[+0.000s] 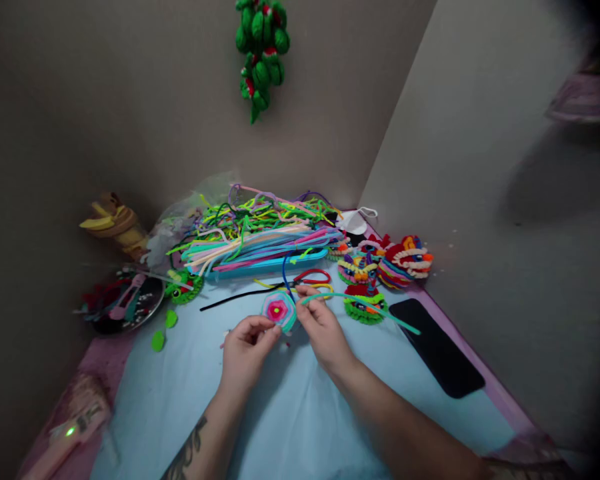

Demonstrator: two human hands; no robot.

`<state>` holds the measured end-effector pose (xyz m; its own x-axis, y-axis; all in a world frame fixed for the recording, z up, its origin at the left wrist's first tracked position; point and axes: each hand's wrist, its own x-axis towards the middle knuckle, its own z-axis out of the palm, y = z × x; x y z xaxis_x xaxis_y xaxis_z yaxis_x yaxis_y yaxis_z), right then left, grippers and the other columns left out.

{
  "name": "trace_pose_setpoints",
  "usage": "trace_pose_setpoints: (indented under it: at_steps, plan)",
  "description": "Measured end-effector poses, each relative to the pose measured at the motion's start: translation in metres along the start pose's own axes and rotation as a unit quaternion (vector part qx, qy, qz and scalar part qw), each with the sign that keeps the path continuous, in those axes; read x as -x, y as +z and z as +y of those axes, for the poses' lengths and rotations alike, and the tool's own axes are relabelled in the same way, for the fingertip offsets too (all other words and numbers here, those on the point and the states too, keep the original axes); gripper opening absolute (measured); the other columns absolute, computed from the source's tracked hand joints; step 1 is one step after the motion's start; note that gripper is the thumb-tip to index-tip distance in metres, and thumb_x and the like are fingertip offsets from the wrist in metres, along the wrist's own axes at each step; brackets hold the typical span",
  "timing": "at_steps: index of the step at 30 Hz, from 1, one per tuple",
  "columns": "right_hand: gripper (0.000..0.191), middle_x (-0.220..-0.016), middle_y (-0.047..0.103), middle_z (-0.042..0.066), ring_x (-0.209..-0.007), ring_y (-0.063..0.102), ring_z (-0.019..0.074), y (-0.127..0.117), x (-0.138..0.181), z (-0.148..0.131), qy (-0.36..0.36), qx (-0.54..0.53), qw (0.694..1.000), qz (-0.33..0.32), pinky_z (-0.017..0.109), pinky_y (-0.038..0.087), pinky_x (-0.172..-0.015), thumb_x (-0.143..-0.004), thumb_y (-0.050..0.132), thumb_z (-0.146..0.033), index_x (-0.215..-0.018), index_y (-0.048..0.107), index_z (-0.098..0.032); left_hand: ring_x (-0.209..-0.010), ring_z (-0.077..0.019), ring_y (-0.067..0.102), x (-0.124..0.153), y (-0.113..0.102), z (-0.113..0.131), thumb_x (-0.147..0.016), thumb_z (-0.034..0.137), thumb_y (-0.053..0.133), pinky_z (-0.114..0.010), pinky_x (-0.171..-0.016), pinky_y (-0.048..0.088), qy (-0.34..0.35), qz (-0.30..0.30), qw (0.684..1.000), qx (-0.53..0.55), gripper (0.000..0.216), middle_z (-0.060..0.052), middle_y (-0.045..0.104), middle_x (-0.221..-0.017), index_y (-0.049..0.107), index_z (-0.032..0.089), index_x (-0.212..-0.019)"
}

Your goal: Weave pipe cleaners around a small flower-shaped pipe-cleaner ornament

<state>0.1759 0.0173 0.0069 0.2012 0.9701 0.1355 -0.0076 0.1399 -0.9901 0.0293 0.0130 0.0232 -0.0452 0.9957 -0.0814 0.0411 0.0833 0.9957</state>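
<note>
Between my hands is a small round disc of coiled pipe cleaners (279, 311), with a yellow centre, then pink, pale and teal rings. My left hand (247, 343) pinches its lower left edge between thumb and fingers. At its right side, my right hand (323, 327) is closed on a teal pipe cleaner (365, 301), whose free end reaches out to the right above the table. A blue pipe cleaner (286, 273) sticks up behind the disc. Just beyond my right fingers lie red and yellow handled scissors (313, 280). A black pipe cleaner (230, 300) lies left of the disc.
A blue tray (260, 267) heaped with pipe cleaners stands at the back. Several colourful pipe-cleaner figures (365, 303) sit right of it, near a black phone (437, 347). On the left are a metal bowl (153, 303), green pieces (158, 341) and a pink glue gun (75, 427).
</note>
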Motion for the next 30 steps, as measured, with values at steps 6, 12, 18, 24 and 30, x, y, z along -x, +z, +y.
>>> trace_pose_setpoints:
  at_steps: [6, 12, 18, 24, 30]
  plan:
    - [0.027, -0.118, 0.054, 0.006, -0.111, 0.049, 0.0212, 0.003, 0.000, 0.007, 0.012, -0.024, 1.000, 0.007, 0.036, 0.034, -0.098, -0.084, 0.054, -0.042, -0.070, 0.061, -0.019, -0.050, -0.0076, 0.044, 0.001, 0.000, -0.002, -0.067, 0.030, 0.072, -0.019, -0.048, 0.033, 0.016, -0.003, 0.999, -0.028, 0.020, 0.003, 0.055, -0.056, 0.061, 0.015, -0.074]
    - [0.028, -0.096, 0.063, 0.004, -0.099, 0.055, 0.0193, 0.006, -0.001, 0.013, 0.054, -0.112, 0.990, 0.063, 0.031, 0.042, -0.086, -0.078, 0.059, -0.047, -0.072, 0.060, -0.020, -0.056, -0.0085, 0.049, 0.000, 0.003, 0.001, -0.069, 0.027, 0.071, -0.018, -0.052, 0.039, 0.035, -0.049, 0.996, 0.065, 0.033, 0.003, 0.058, -0.071, 0.049, 0.021, -0.092]
    - [0.033, -0.083, 0.064, 0.002, -0.079, 0.058, 0.0161, 0.008, -0.001, 0.010, 0.093, -0.162, 0.976, 0.108, 0.027, 0.045, -0.070, -0.075, 0.060, -0.052, -0.078, 0.059, -0.020, -0.054, -0.0094, 0.049, 0.008, 0.000, 0.004, -0.078, 0.029, 0.062, -0.020, -0.053, 0.038, 0.101, -0.002, 0.991, -0.091, 0.013, 0.001, 0.059, -0.062, 0.060, 0.017, -0.074]
    - [0.025, -0.098, 0.061, 0.003, -0.095, 0.055, 0.0164, 0.012, 0.006, 0.006, 0.070, -0.164, 0.979, 0.097, 0.030, 0.043, -0.084, -0.080, 0.059, -0.046, -0.084, 0.061, -0.022, -0.061, -0.0138, 0.057, 0.014, 0.004, 0.003, -0.081, 0.031, 0.058, -0.024, -0.058, 0.043, 0.096, -0.097, 0.978, -0.160, 0.021, -0.004, 0.069, -0.075, 0.071, 0.016, -0.088]
    - [0.020, -0.099, 0.060, 0.005, -0.106, 0.051, 0.0193, 0.015, 0.013, 0.000, 0.013, -0.108, 0.994, 0.033, 0.035, 0.037, -0.096, -0.084, 0.056, -0.040, -0.079, 0.061, -0.021, -0.073, -0.0147, 0.058, 0.012, -0.001, 0.007, -0.079, 0.028, 0.061, -0.023, -0.064, 0.044, 0.179, 0.014, 0.973, -0.147, 0.014, -0.005, 0.065, -0.078, 0.070, 0.017, -0.080]
